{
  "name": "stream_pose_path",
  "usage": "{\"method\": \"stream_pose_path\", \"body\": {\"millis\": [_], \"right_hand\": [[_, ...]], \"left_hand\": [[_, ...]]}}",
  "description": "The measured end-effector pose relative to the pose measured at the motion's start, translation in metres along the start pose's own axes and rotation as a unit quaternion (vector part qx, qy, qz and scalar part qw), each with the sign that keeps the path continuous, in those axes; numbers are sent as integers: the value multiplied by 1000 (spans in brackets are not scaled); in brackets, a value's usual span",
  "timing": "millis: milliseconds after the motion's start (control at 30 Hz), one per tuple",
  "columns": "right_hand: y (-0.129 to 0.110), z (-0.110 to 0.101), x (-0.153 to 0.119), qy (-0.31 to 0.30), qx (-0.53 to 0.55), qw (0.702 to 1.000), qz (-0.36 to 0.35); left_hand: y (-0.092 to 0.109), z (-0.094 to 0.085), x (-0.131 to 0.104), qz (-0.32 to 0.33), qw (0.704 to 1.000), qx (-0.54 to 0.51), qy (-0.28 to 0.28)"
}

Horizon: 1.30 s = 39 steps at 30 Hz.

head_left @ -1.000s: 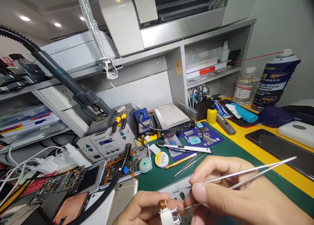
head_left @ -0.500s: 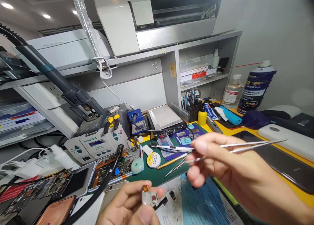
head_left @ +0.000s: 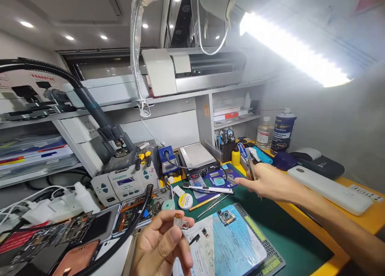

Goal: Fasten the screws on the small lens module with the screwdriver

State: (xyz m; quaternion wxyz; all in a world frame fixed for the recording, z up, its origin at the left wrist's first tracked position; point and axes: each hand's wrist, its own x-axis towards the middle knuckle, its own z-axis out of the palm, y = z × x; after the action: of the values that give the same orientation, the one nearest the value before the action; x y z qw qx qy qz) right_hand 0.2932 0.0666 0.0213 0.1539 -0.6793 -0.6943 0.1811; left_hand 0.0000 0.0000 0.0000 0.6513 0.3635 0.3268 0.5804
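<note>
Camera module [head_left: 179,223], one, is pinched in the left hand [head_left: 161,246] fingers, raised above the near edge of the surface [head_left: 303,250]. Loose pinch risks dropping it among the circuit boards [head_left: 60,230]. Right hand [head_left: 267,180] grips one pair of tweezers [head_left: 251,167], reaching far right; tips could snag one yellow bottle [head_left: 236,157]. Two tall containers stand beyond.

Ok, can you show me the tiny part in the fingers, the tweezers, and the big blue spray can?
small metal part [head_left: 179,223], head view, on its shiny body between the left hand's fingertips.
tweezers [head_left: 250,168], head view, on the metal legs above the right hand.
blue spray can [head_left: 282,132], head view, on its labelled side.
</note>
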Motion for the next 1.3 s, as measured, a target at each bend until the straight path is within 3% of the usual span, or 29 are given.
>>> {"method": "stream_pose_path", "body": {"millis": [267,600,800,1067,1300], "right_hand": [[-7,21,5,-105,-209,966,-108],[-12,13,7,-190,-287,924,-164],[-7,12,6,-194,-293,918,-183],[-4,12,4,-155,-292,926,-181],[-1,14,5,-114,-262,941,-183]], "left_hand": [[-4,-1,-7,2,997,-19,-69],[-7,-6,-8,-13,991,-39,-124],[-10,-12,-7,-21,990,-41,-136],[-10,-10,-8,-19,991,-41,-130],[-5,-3,-10,-22,995,-31,-91]]}}
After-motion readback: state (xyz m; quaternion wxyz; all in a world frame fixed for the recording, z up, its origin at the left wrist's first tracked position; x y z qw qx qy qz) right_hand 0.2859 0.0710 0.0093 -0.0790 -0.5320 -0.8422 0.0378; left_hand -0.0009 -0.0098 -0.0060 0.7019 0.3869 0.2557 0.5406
